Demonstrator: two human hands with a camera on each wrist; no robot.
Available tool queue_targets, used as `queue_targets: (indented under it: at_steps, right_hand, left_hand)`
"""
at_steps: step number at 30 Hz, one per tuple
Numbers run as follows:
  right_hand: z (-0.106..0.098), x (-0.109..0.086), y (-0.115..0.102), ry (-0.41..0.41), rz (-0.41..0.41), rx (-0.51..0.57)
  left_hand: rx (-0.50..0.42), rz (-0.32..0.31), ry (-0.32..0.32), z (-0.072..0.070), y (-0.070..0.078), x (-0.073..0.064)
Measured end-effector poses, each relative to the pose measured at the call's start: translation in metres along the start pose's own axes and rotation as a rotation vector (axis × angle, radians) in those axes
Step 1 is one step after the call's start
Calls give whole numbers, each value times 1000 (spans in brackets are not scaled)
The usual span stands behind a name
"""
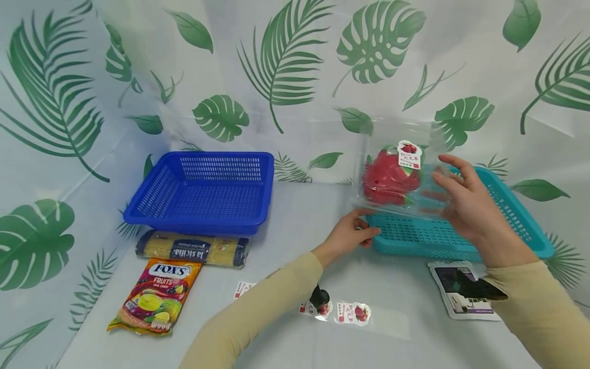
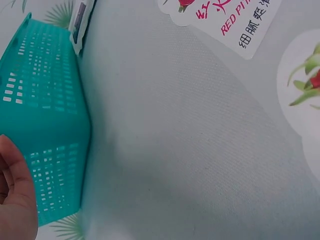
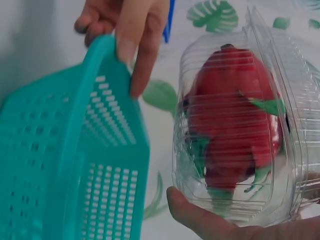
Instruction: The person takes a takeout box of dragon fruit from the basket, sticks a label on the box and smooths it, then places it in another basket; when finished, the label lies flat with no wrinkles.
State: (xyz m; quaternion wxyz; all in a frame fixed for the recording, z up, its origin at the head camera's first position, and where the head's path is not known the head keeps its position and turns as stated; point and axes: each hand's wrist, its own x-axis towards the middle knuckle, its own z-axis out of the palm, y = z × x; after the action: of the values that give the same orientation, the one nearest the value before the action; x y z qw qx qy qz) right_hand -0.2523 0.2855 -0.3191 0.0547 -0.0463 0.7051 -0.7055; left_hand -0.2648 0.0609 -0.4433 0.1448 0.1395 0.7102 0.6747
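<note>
My right hand (image 1: 475,210) holds a clear plastic clamshell box (image 3: 225,200) by its right side. Red dragon fruit (image 1: 387,177) lies inside, and a white label (image 1: 409,155) with a fruit picture sits on the box. The box is raised above the teal basket (image 1: 461,252). At that basket's left front corner, my left hand (image 1: 348,233) pinches the rim, thumb and fingers on either side of it, as the right wrist view shows. Only part of the left hand appears in the left wrist view, beside the basket's perforated wall (image 2: 55,175).
A blue basket (image 1: 198,225) stands at the left, with a pasta pack (image 1: 193,248) and a Fox's candy bag (image 1: 156,297) before it. Dragon fruit stickers (image 1: 354,313) on a clear strip lie near the front, beside a small black object (image 1: 319,297). A black-and-white pouch (image 1: 461,289) lies right.
</note>
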Motion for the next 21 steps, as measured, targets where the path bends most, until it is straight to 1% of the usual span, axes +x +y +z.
queue_targets:
  at_steps: [6, 12, 16, 18, 21]
  right_hand:
    - [-21, 0, 5, -39, -10, -6]
    - [-42, 1, 12, -91, -19, 42]
    - [-56, 2, 17, -123, -24, 58]
    - [-62, 3, 20, -131, -16, 55]
    - [-71, 3, 23, -123, 4, 15]
  left_hand:
    - [-3, 8, -6, 0, -1, 0]
    - [-3, -19, 2, 0, 0, 0]
    - [-14, -17, -2, 0, 1, 0]
    - [-16, -12, -3, 0, 2, 0]
    - [-16, -9, -5, 0, 3, -1]
